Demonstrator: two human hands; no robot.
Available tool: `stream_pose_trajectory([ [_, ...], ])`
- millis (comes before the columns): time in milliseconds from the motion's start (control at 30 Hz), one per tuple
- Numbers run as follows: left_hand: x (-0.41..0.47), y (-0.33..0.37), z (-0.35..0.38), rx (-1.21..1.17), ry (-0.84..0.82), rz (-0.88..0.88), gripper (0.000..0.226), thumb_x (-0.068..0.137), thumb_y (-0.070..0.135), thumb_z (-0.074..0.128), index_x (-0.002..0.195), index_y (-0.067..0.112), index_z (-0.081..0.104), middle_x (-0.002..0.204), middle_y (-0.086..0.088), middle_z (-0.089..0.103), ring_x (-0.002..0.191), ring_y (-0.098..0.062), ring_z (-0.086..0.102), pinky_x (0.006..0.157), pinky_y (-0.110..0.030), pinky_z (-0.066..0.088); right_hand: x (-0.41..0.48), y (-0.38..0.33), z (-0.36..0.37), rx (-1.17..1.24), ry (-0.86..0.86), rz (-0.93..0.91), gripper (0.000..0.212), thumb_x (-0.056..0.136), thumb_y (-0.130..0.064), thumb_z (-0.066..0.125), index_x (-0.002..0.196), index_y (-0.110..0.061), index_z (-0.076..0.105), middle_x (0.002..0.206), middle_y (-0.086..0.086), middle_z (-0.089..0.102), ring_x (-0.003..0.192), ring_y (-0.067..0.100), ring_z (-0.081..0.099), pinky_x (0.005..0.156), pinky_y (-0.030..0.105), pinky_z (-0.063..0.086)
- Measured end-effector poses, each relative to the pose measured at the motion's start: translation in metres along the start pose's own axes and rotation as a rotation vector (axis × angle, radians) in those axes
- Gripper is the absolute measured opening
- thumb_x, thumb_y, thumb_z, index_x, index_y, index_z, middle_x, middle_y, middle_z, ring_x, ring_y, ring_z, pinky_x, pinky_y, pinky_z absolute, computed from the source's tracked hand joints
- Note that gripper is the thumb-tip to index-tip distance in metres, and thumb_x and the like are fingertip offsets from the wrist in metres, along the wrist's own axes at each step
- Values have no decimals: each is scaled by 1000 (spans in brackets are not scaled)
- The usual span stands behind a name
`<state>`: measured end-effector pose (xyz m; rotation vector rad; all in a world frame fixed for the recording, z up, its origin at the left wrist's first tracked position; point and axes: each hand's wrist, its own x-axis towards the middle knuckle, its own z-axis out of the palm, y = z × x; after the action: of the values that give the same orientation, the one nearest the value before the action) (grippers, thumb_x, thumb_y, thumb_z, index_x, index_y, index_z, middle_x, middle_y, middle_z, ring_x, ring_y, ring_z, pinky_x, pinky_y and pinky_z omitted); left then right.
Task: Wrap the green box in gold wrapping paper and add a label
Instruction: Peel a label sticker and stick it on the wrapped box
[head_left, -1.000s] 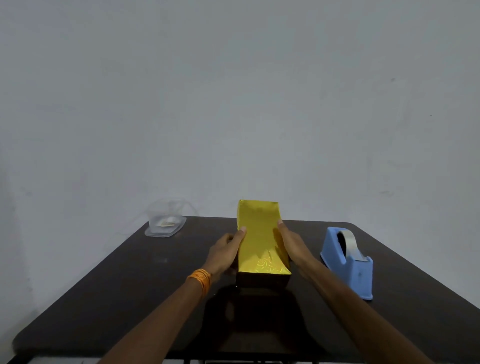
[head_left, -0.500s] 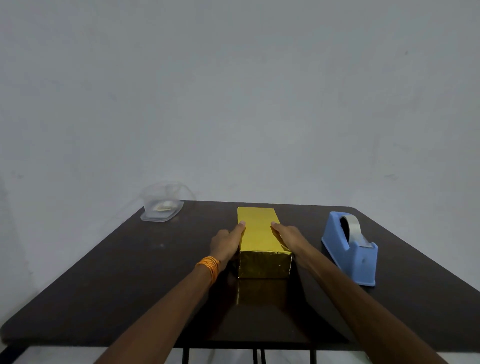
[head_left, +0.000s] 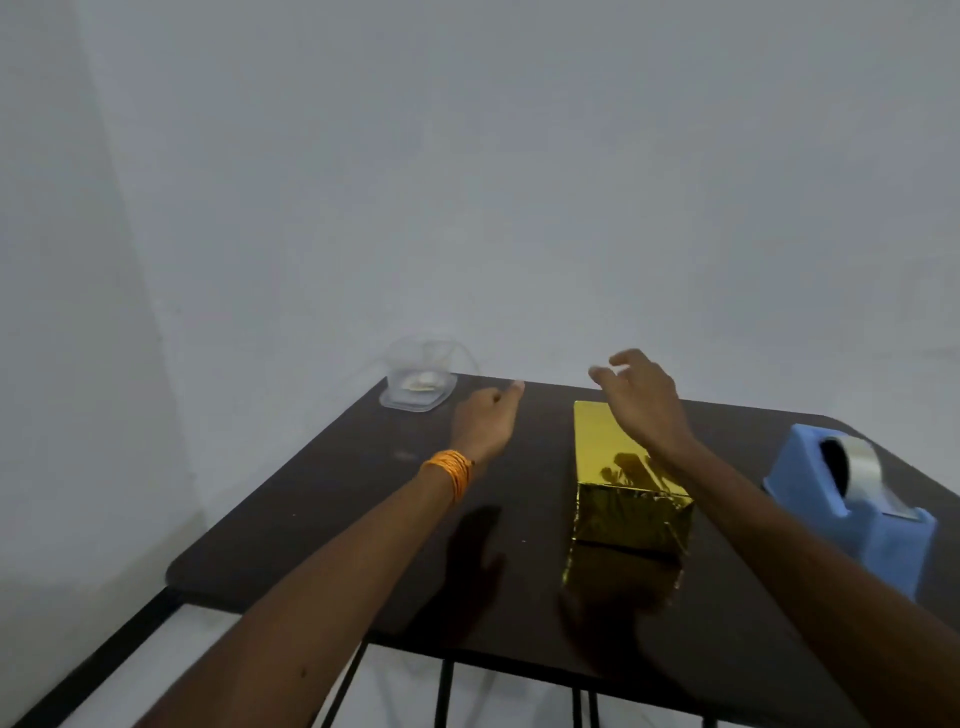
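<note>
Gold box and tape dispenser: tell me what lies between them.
In the head view, only the right forearm crosses the gap between the gold box and the tape dispenser; the table there shows nothing else.

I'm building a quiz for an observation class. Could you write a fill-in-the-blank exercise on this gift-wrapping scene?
1. The box on the table is wrapped in ____ paper.
2. The tape dispenser to the right of the box is ____ in colour.
3. The orange band sits on the ____ wrist.
4. The right hand above the box holds ____.

Missing words: gold; blue; left; nothing.
</note>
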<state>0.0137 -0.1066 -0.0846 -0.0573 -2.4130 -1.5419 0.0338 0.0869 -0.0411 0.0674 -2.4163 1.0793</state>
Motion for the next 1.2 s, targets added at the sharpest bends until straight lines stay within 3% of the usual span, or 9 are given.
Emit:
stream_pose_trajectory([
  [167,43,-24,-77,-14,185,-75,52,77,61,43,75,13,63,88,-13,71,90,-33,67,87,-52,55,33,-67,79,205,-234,40,38,95,-42,57,123,-16,56,128,6,58,109,22,56,99,48,51],
  [333,82,-62,-125,-49,288,-121,34,88,51,54,93,19,61,97,-4,68,101,-29,64,94,-48,53,65,-85,163,220,-362,35,45,95,-43,55,132,-16,52,133,8,55,111,24,56,100,47,51],
  [400,100,-76,-133,-56,280,-144,30,95,44,55,107,16,59,101,-1,66,100,-26,61,97,-46,51,78,-87,187,212,-375,45,45,98,-42,52,135,-17,52,136,8,55,115,26,56,102,45,49],
  [500,122,-92,-135,-51,222,-154,44,98,45,52,132,17,51,134,-7,56,105,-21,51,104,-46,47,96,-85,216,179,-387,49,44,101,-39,47,138,-16,51,141,8,54,125,26,52,105,37,43],
  [633,146,-109,-127,-6,92,-83,51,102,48,44,147,24,39,150,-2,44,126,-22,48,111,-37,36,110,-73,244,131,-377,19,39,102,-38,46,130,-13,57,135,8,59,121,24,54,94,31,40],
  [733,154,-117,-119,3,48,-63,52,102,53,40,147,29,38,153,-1,42,137,-26,42,115,-41,34,112,-66,254,95,-348,-18,37,102,-39,45,120,-10,60,125,10,64,113,25,57,86,30,40],
  [933,142,-112,-113,-85,63,-128,76,74,80,37,139,40,40,147,-4,47,127,-33,51,111,-50,41,105,-68,247,109,-332,-13,33,100,-39,49,111,-11,63,117,7,67,104,22,58,82,30,41],
  [1200,92,-107,-118,-155,67,-132,63,74,83,41,126,49,43,139,-1,53,124,-27,55,108,-47,44,68,-76,218,112,-346,-25,27,98,-38,54,104,-12,63,111,6,67,97,20,60,77,29,41],
])
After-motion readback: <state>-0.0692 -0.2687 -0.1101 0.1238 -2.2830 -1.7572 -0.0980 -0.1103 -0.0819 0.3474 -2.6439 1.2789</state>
